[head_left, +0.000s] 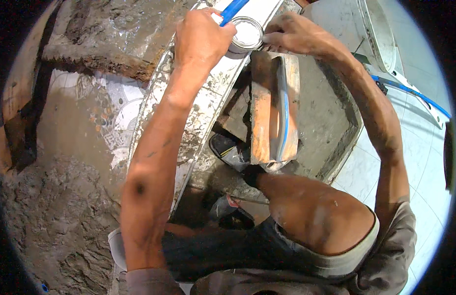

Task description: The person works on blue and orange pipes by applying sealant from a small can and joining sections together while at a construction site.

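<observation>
My left hand (pixel 203 39) is closed around a blue pipe-like piece (pixel 234 11), with a small white patch beside the fingers. Just right of that hand, a small round tin (pixel 246 33) stands on a white, cement-spattered ledge (pixel 208 105); its top shows white inside a metal rim. My right hand (pixel 297 35) has its fingers bent in at the tin's right side. Whatever those fingers grip, if anything, is hidden. Below the tin lies an orange-brown block (pixel 263 118) with a grey-and-blue strip (pixel 285 108) running along it.
A large white bucket (pixel 346 32) lies at the upper right, near a blue tube (pixel 417 92) on white floor tiles (pixel 407 160). Wet cement (pixel 66 226) spreads at the left, below a patterned tile patch (pixel 117 118). A grey cement-coated tray-like surface (pixel 324 115) is beside my bent knee.
</observation>
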Action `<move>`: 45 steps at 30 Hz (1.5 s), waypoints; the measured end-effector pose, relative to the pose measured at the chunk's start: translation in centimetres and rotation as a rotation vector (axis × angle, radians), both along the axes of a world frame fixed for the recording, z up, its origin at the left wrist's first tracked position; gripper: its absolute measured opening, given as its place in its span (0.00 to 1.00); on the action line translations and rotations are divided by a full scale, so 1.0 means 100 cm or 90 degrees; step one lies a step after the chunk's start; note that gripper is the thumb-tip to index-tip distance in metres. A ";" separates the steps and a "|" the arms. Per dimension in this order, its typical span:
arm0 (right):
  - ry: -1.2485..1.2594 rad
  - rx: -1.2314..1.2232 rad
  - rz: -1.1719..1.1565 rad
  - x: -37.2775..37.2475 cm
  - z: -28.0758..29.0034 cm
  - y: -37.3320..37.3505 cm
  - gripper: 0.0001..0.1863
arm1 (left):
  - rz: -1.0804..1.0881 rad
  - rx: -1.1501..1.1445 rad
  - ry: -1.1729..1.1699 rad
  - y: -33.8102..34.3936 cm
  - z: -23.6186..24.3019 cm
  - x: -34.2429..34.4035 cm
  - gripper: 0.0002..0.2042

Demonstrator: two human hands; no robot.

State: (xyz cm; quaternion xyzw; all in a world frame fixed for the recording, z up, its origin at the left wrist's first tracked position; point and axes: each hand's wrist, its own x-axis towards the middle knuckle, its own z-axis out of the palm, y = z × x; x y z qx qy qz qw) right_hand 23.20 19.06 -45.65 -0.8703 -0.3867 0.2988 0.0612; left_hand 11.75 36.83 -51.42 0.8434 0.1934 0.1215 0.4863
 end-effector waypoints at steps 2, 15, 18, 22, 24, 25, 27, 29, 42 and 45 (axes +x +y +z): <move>0.015 -0.021 -0.047 -0.008 0.011 0.004 0.19 | -0.001 0.033 -0.018 0.009 -0.002 -0.003 0.13; 0.080 0.133 -0.195 -0.051 0.006 -0.023 0.15 | 0.008 0.057 0.094 0.003 0.048 -0.009 0.10; 0.014 0.149 -0.146 -0.051 -0.001 -0.028 0.14 | -0.003 0.036 0.109 0.010 0.051 -0.010 0.10; -0.009 0.221 -0.062 -0.049 0.009 -0.013 0.12 | -0.019 0.019 0.048 0.017 0.041 -0.006 0.13; -0.017 0.230 -0.037 -0.051 0.006 -0.015 0.12 | -0.044 0.087 0.016 0.013 0.036 -0.003 0.16; -0.019 0.230 -0.036 -0.051 0.004 -0.016 0.12 | -0.044 0.087 0.014 0.012 0.031 0.000 0.16; -0.314 0.080 0.258 -0.048 0.002 -0.014 0.12 | -0.070 0.036 0.059 0.015 0.026 0.005 0.16; -0.163 0.150 0.023 -0.052 0.001 -0.010 0.12 | -0.077 0.046 0.054 0.013 0.029 0.003 0.15; -0.141 -0.106 0.232 -0.018 0.025 0.054 0.08 | -0.034 0.109 -0.027 0.013 0.015 -0.005 0.13; -0.054 -0.174 0.224 -0.005 0.027 0.054 0.07 | -0.029 0.105 -0.052 0.013 0.015 -0.004 0.12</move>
